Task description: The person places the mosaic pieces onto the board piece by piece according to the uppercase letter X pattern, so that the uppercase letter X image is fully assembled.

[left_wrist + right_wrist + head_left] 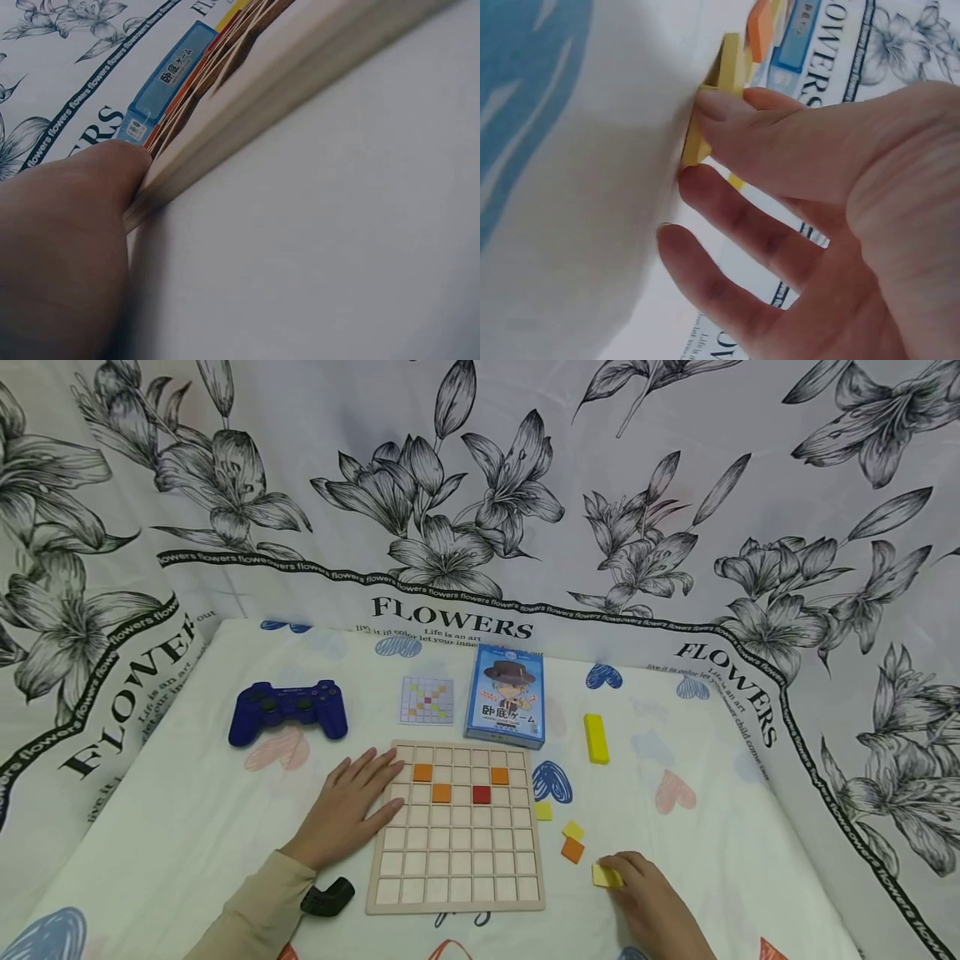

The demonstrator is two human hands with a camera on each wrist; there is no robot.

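A wooden grid board (459, 839) lies flat, with three orange tiles (441, 793) and one red tile (482, 794) in its upper cells. My left hand (348, 810) rests on the board's left edge, fingers fairly straight; the left wrist view shows the thumb (82, 195) against the board's side. Right of the board, my right hand (651, 893) pinches a yellow tile (606, 876) at the cloth. In the right wrist view the thumb presses on yellow pieces (727, 67) that seem to overlap. Nearby lie a loose orange tile (572, 850) and yellow tiles (573, 830).
Behind the board stand a blue game box (506, 697) and a pattern card (427, 700). A blue game controller (288, 710) lies at the back left. A yellow bar (596, 739) is at the right, and a black curved object (327, 897) sits beside the left sleeve.
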